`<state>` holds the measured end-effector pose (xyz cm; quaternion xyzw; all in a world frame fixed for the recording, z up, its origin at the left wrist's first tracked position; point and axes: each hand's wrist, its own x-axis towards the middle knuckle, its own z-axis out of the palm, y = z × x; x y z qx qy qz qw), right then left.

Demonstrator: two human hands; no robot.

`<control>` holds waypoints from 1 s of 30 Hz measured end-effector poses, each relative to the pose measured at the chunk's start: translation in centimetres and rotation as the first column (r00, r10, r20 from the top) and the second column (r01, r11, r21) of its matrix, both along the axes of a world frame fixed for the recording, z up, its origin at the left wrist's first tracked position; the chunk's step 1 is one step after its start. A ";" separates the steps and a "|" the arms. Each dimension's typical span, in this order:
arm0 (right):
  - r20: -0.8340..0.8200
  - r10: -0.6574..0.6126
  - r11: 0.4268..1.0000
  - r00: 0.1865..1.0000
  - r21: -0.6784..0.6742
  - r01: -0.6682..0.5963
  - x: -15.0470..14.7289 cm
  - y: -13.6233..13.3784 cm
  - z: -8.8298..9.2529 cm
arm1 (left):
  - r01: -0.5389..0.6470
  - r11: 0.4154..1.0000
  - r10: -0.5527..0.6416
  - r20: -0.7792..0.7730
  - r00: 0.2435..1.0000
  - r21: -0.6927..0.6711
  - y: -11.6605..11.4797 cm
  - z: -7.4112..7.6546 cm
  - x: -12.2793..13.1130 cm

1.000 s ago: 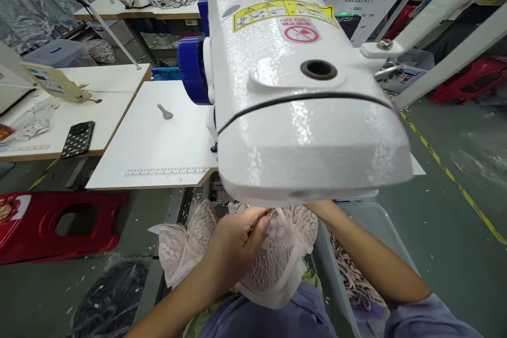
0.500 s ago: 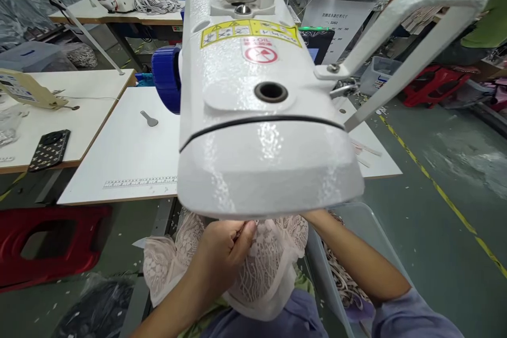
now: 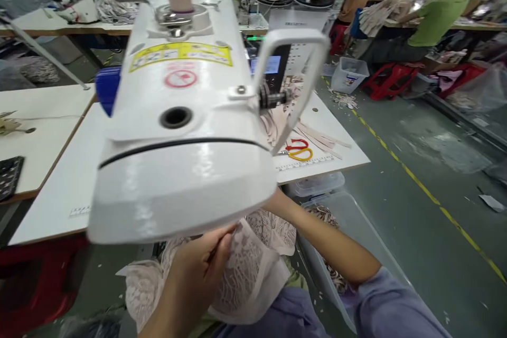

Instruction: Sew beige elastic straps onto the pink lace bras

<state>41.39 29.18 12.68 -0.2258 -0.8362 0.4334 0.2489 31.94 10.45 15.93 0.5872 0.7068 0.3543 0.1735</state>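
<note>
A white sewing machine [image 3: 178, 185] fills the middle of the head view and covers part of both hands. Just below its front end, my left hand [image 3: 202, 264] is closed, thumb against fingers, pinching the edge of a pale pink lace garment [image 3: 245, 269]. The lace hangs down over my lap, and more of it bunches to the left of my wrist. My right hand is hidden behind the machine head; only its wrist and forearm [image 3: 317, 232] show, reaching in from the right above the lace.
Scissors with red and yellow handles [image 3: 300, 151] lie on the white table [image 3: 348, 161] near pale fabric strips [image 3: 322, 137]. A clear plastic bin [image 3: 368, 243] holding strips stands right of my lap. A red stool [image 3: 39, 274] is at lower left. Other people sit at the far right.
The view has swung to the right, so the machine sits further left and the scissors show. My left hand still pinches the lace; my right forearm still reaches behind the machine.
</note>
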 end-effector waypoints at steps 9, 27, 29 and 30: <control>-0.122 -0.063 0.997 0.991 -0.041 0.058 0.4 -0.4 -0.2 | -0.135 0.990 0.137 -0.025 0.990 0.045 -1.3 -1.1 -0.6; -0.110 -0.091 0.995 0.990 -0.042 0.087 0.6 -0.6 0.3 | -0.202 0.979 0.202 0.020 0.979 0.018 -0.5 -0.5 0.3; -0.131 -0.081 0.997 0.988 -0.022 0.079 0.6 -0.5 0.2 | -0.200 0.979 0.200 0.004 0.980 0.032 -0.6 -0.5 0.2; -0.147 -0.070 0.998 0.987 -0.013 0.069 0.5 -0.5 0.2 | -0.199 0.979 0.199 -0.007 0.980 0.039 -0.7 -0.6 0.1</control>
